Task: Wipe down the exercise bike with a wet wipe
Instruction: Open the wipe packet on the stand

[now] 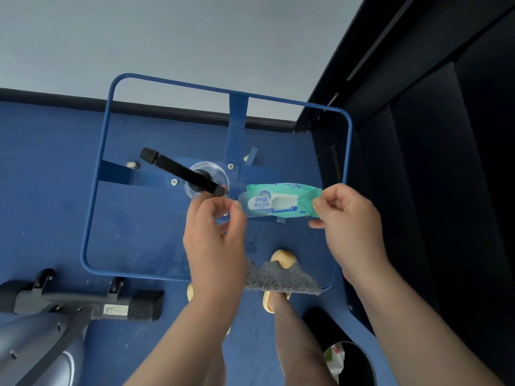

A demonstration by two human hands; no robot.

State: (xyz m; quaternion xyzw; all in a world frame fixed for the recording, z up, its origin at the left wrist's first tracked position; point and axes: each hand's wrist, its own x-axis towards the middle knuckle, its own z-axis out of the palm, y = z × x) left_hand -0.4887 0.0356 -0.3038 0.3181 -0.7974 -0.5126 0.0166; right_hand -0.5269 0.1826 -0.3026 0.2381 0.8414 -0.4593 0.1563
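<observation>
Floor: deep blue surface (55, 190), scuffed and speckled with pale marks, meeting a pale grey wall (167, 37) along a dark skirting strip (83, 103). Right side of the room: a dark, near-black structure (432, 135), possibly a door frame or cabinet; the view is too dim to tell which. Centre: a blue metal tube frame (96, 190) with rounded corners, seen from above, with blue cross plates fixed by screws and a clear round cup-like part (207, 169) at its middle. A black rod-shaped handle (178, 169) lies tilted across that clear part. Lower left: the exercise bike (41, 330), grey body with a black base bar and small transport wheels, standing on the floor just beside the frame and well apart from both hands. Wet wipe packet (281, 201): green and white, held level above the frame. Right hand (351, 227) pinches the packet's right end between thumb and curled fingers. Left hand (214, 235) pinches the clear flap (243, 207) at the packet's left end, thumb and forefinger closed narrow on it. Below the hands: a grey felt-like cloth (281, 277), a foot in a yellow slipper (282, 257). Lower right: a black bin (356, 363) with a white and green item inside.
</observation>
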